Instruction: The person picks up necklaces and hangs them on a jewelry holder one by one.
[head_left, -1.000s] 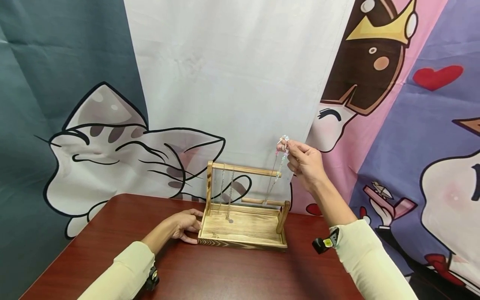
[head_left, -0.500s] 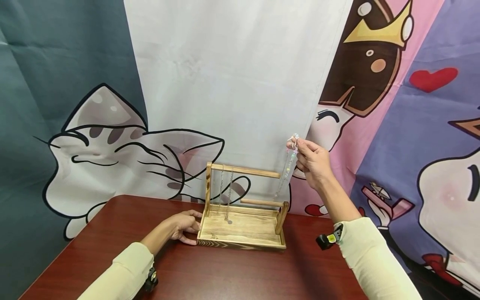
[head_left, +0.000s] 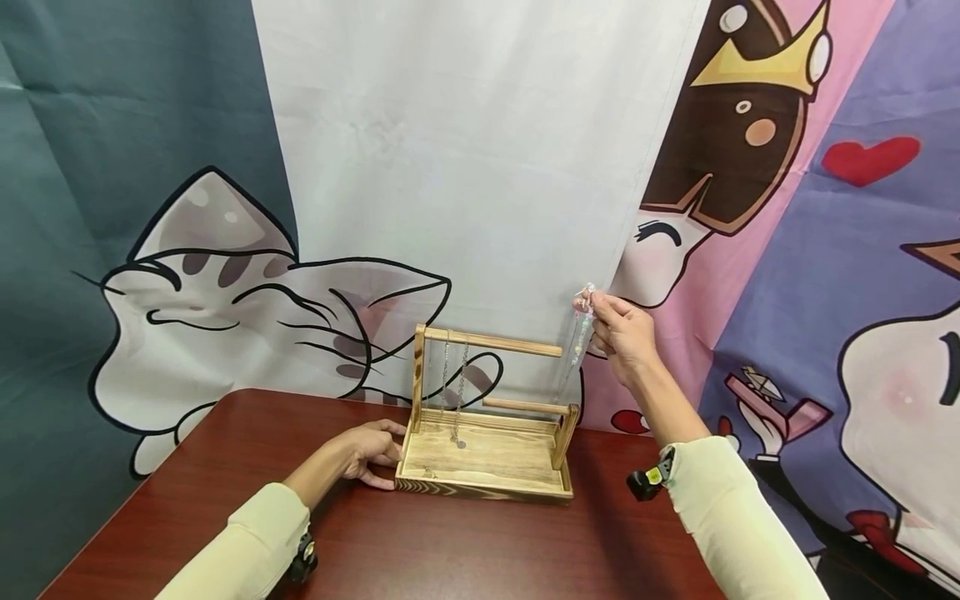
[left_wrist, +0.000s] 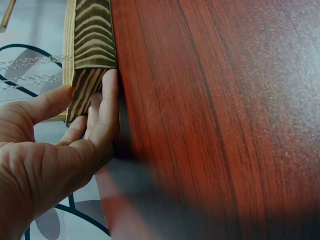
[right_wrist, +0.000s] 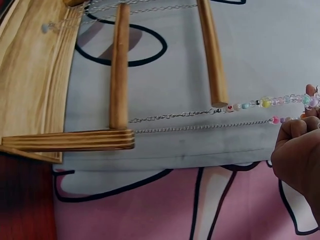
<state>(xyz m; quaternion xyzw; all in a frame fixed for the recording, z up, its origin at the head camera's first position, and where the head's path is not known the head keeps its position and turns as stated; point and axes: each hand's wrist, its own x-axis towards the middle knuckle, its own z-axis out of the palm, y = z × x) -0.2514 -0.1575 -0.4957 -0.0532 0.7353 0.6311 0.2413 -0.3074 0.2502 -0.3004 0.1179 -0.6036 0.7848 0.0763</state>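
The right hand point(head_left: 622, 333) is raised just past the free end of the upper rod point(head_left: 491, 340) of a wooden jewellery stand point(head_left: 487, 454), its fingertips pinched on the top of a beaded chain necklace point(head_left: 579, 333). The necklace hangs down from that pinch. In the right wrist view its two strands point(right_wrist: 200, 120) run close by the tip of the upper rod and reach toward the short right post point(right_wrist: 70, 140) that carries the lower rod point(right_wrist: 119, 65); whether they touch either cannot be told.

The left hand point(head_left: 367, 454) rests on the dark red worktop point(head_left: 465, 550) with relaxed fingers point(left_wrist: 107, 110) laid flat against the left end of the stand's base, thumb against its side, curled round nothing.

Two silver chains point(head_left: 452, 387) hang from the upper rod near the tall left post, one ending in a small pendant over the tray. Behind the stand hangs a cartoon-printed cloth backdrop point(head_left: 225, 275).
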